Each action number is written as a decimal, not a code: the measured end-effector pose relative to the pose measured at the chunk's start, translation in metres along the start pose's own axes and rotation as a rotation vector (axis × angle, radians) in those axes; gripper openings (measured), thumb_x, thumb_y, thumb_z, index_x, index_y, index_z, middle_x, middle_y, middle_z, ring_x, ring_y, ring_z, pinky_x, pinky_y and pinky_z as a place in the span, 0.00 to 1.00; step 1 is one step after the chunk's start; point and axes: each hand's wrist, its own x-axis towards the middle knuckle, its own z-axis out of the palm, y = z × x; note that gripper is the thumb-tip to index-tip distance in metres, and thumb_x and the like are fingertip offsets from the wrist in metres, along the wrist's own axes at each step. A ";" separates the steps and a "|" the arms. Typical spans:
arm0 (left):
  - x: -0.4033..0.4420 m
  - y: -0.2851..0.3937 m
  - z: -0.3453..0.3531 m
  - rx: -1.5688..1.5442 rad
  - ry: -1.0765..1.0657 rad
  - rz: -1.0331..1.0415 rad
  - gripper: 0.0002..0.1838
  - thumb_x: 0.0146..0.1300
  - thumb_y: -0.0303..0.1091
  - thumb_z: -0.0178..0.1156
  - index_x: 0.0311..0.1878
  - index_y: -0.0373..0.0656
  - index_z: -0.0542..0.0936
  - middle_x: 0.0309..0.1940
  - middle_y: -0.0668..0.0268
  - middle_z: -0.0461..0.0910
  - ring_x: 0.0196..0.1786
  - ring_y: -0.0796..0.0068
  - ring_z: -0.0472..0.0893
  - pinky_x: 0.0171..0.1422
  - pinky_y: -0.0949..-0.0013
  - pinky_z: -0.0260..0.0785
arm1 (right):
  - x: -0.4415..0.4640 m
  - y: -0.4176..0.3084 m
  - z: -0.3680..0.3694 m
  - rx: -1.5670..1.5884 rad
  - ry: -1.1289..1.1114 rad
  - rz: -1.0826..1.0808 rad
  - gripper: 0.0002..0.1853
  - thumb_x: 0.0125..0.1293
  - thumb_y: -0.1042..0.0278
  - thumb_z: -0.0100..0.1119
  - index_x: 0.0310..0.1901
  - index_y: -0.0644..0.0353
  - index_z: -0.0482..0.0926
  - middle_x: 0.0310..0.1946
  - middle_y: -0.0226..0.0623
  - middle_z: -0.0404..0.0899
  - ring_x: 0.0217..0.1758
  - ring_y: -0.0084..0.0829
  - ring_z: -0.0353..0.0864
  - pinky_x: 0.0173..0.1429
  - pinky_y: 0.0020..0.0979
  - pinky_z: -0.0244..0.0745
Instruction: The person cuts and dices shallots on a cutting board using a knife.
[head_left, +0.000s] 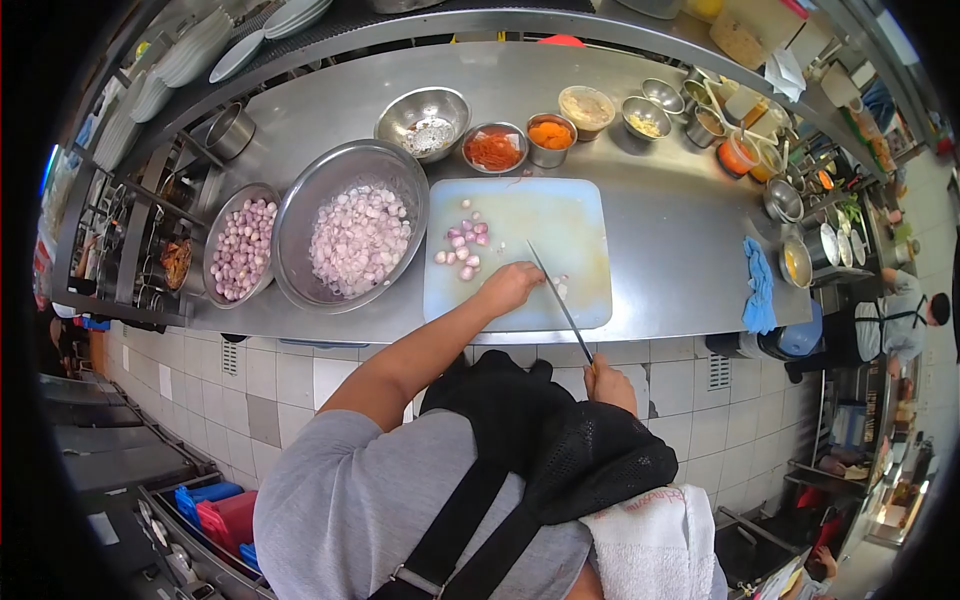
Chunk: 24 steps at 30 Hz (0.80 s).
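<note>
My right hand [611, 386] grips the handle of a long knife [563, 308], whose blade points away from me over the cutting board [560, 215]. Just left of the blade, my left hand [513, 288] is closed with its fingertips down on the board. A shallot seems to be in those fingers, mostly hidden by them. Thin slices [561, 288] lie right of the blade. Several peeled shallots [466, 240] are grouped on the left of the board. Beside it stands a big steel bowl [285, 240] of sliced shallots [360, 240].
Farther left, a steel bowl holds whole shallots [243, 250]. Behind the board stand a bowl of white bits [430, 136], a red-filled bowl [493, 148], an orange-filled cup [550, 135] and a tub [587, 108]. A blue cloth [758, 287] hangs at the right edge. A co-worker [900, 315] stands far right.
</note>
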 end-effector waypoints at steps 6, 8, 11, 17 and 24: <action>-0.001 -0.002 0.004 -0.043 0.061 0.026 0.07 0.66 0.23 0.63 0.45 0.38 0.87 0.43 0.56 0.88 0.50 0.52 0.87 0.57 0.54 0.81 | 0.020 0.002 0.022 0.083 0.038 -0.023 0.13 0.80 0.57 0.54 0.53 0.58 0.75 0.33 0.60 0.86 0.40 0.66 0.87 0.46 0.64 0.80; -0.003 -0.003 0.004 -0.035 0.059 0.027 0.06 0.67 0.23 0.63 0.45 0.38 0.87 0.43 0.56 0.88 0.49 0.52 0.87 0.57 0.54 0.81 | 0.012 -0.004 0.009 0.058 0.017 -0.018 0.14 0.80 0.56 0.54 0.53 0.59 0.75 0.33 0.61 0.86 0.41 0.67 0.87 0.47 0.64 0.80; -0.002 -0.001 0.003 -0.038 0.066 0.017 0.06 0.68 0.23 0.63 0.45 0.38 0.87 0.43 0.56 0.88 0.49 0.52 0.87 0.57 0.54 0.81 | 0.014 0.004 0.025 0.067 0.004 0.014 0.14 0.80 0.56 0.55 0.53 0.58 0.75 0.33 0.61 0.86 0.41 0.67 0.87 0.47 0.64 0.80; -0.005 0.000 0.005 -0.051 0.116 0.020 0.06 0.67 0.23 0.64 0.45 0.38 0.87 0.43 0.56 0.88 0.49 0.52 0.87 0.56 0.54 0.81 | 0.012 -0.004 0.006 0.055 -0.024 0.002 0.13 0.81 0.57 0.53 0.53 0.59 0.75 0.34 0.61 0.87 0.41 0.68 0.86 0.47 0.64 0.79; -0.005 0.007 0.004 -0.093 0.161 0.001 0.05 0.66 0.23 0.65 0.44 0.38 0.86 0.41 0.56 0.87 0.47 0.51 0.87 0.54 0.54 0.81 | 0.024 0.000 0.021 0.098 -0.016 -0.035 0.14 0.81 0.58 0.53 0.54 0.60 0.75 0.34 0.60 0.87 0.42 0.67 0.87 0.48 0.65 0.79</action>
